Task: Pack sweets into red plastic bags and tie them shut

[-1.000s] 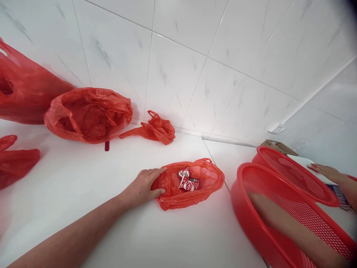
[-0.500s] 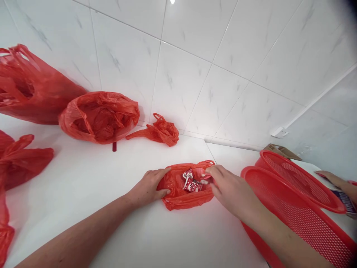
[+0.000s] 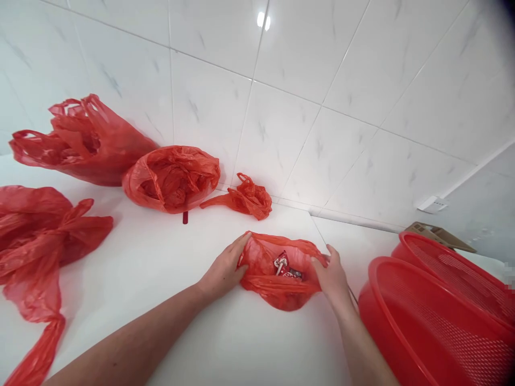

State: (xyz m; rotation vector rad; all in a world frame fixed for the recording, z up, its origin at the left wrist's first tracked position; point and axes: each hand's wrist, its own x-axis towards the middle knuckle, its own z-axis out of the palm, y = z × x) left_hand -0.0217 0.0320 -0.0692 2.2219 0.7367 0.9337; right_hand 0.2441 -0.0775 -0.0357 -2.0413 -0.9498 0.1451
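A small red plastic bag (image 3: pixel 281 297) lies on the white table with its mouth spread wide. My left hand (image 3: pixel 225 268) grips the bag's left rim, thumb at the mouth. At the right rim, my right hand (image 3: pixel 332 276) holds the plastic between thumb and fingers. Inside the bag are a few small red-and-white wrapped packets (image 3: pixel 281 264) with printed lettering too small to read. The bag's folds hide part of them.
Red plastic bags stand along the tiled wall: a large one (image 3: pixel 116 145), a round open one (image 3: pixel 177 182) and a small crumpled one (image 3: pixel 251 198). Another bag (image 3: pixel 36 230) lies at left. Red mesh baskets (image 3: pixel 386 300) and a cardboard box (image 3: pixel 438 236) are at right.
My right hand has come out of the bag's mouth and now holds its right rim. The bag is opened wider. The view has shifted left; another person's hand has left the right edge.
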